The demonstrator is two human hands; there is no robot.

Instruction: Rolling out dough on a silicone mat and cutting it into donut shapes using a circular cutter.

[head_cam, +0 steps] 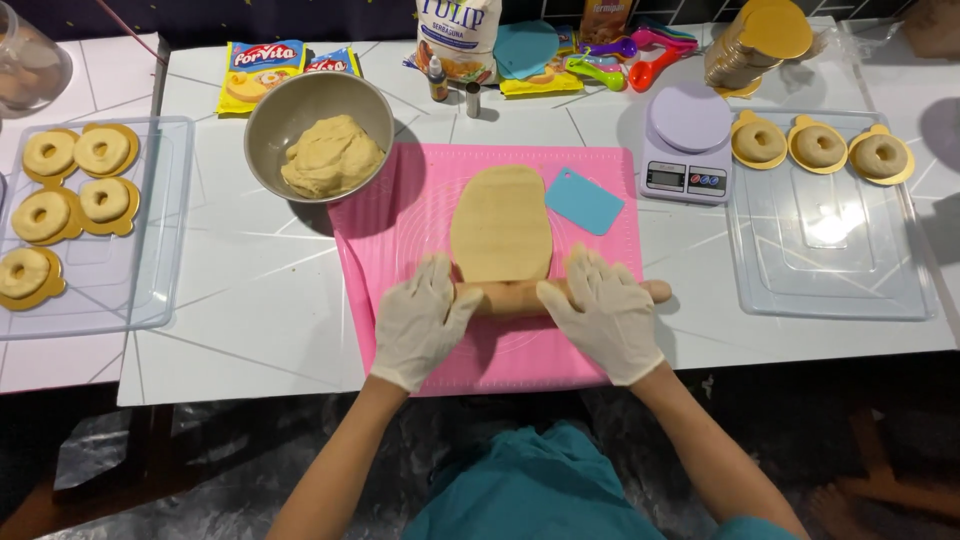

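A flat oval sheet of pale dough (501, 223) lies on a pink silicone mat (400, 215). A wooden rolling pin (512, 296) rests across the near end of the dough. My left hand (422, 320), in a white glove, presses flat on the pin's left part. My right hand (602, 314), also gloved, presses on its right part, with the pin's end sticking out past it. A light blue plastic scraper (583, 201) lies on the mat to the right of the dough.
A metal bowl (300, 105) holding a lump of dough stands at the mat's far left. A small kitchen scale (685, 150) stands at the right. Clear trays (830, 270) (120, 290) on both sides carry ring-shaped dough pieces on gold cards. Packets, bottles and coloured spoons (620, 60) line the back.
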